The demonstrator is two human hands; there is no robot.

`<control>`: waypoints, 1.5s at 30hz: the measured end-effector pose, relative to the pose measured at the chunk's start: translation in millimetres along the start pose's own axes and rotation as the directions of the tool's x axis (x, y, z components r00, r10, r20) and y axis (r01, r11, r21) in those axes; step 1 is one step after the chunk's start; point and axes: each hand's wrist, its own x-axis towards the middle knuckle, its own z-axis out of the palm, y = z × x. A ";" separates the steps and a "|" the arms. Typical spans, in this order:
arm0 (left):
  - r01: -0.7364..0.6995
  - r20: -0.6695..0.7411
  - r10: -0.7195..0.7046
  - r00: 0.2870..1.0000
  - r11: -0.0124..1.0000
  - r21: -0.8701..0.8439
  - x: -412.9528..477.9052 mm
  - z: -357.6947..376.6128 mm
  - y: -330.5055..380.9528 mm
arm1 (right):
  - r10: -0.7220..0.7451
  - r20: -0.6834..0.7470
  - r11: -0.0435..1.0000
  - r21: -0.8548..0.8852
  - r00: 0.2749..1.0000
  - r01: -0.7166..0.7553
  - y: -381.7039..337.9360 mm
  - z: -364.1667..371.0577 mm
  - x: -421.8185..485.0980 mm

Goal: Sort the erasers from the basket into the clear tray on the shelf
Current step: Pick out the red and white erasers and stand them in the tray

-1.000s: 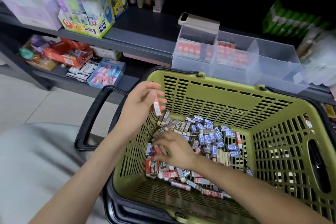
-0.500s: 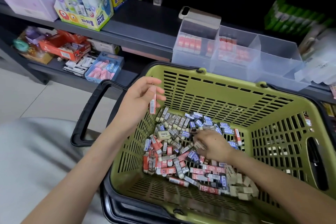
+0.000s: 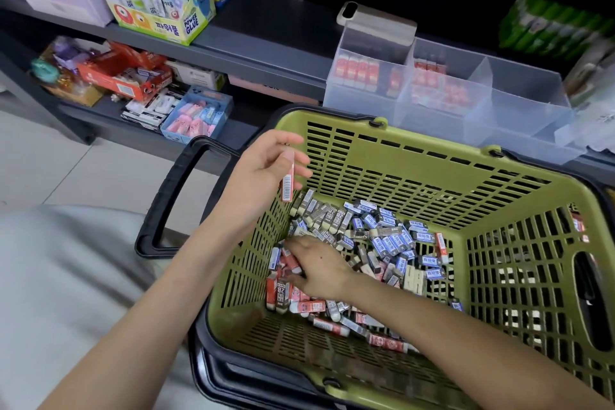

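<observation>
A green basket point(image 3: 416, 156) sits below me with a pile of erasers point(image 3: 376, 243) in red, blue and dark sleeves. My left hand point(image 3: 263, 173) hovers over the basket's left rim and pinches a red eraser point(image 3: 288, 181) that hangs down. My right hand point(image 3: 316, 268) is down in the pile at its left side, fingers spread over red erasers; whether it grips one is hidden. The clear tray point(image 3: 519, 116) stands on the shelf behind the basket, with red erasers in its left and middle compartments.
The basket's black handle point(image 3: 169, 196) folds out to the left. A phone point(image 3: 376, 22) lies behind the tray. A glue box point(image 3: 163, 7) stands on the shelf at left, and a blue box of pink and blue items point(image 3: 196, 115) sits on the lower shelf.
My right hand has swept from the middle of the pile to its left side. My left hand keeps the red eraser at about the same spot.
</observation>
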 end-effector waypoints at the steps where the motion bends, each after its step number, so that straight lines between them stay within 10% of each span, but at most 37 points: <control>1: -0.001 0.002 0.001 1.000 1.000 -0.004 -0.1 0.0 -0.1 | 0.027 0.024 1.000 -0.008 0.999 -0.027 0.6 -0.4 0.7; 26: 0.061 0.018 -0.061 0.998 0.998 0.015 0.3 -0.9 3.8 | 0.043 0.299 0.979 0.179 0.953 -0.101 -12.6 -1.7 -10.3; 31: 0.272 0.040 -0.271 0.962 0.928 -0.255 3.4 1.1 9.1 | 0.268 0.237 0.461 0.819 0.934 -0.340 2.9 -53.2 -44.1; 36: 0.511 0.104 -0.504 0.857 0.810 -0.288 -0.1 35.5 8.7 | 0.478 0.119 -0.220 0.975 0.870 -0.012 1.9 -115.5 -67.0; 40: 0.496 0.255 -0.435 0.863 0.825 -0.270 -7.3 79.8 8.1 | 0.543 -0.019 -0.332 0.913 0.840 0.236 -18.3 -149.9 -77.2; 45: 0.498 0.124 -0.487 0.864 0.796 -0.344 2.4 109.5 10.9 | 0.533 -0.072 -0.141 0.975 0.843 0.173 -34.1 -158.3 -94.5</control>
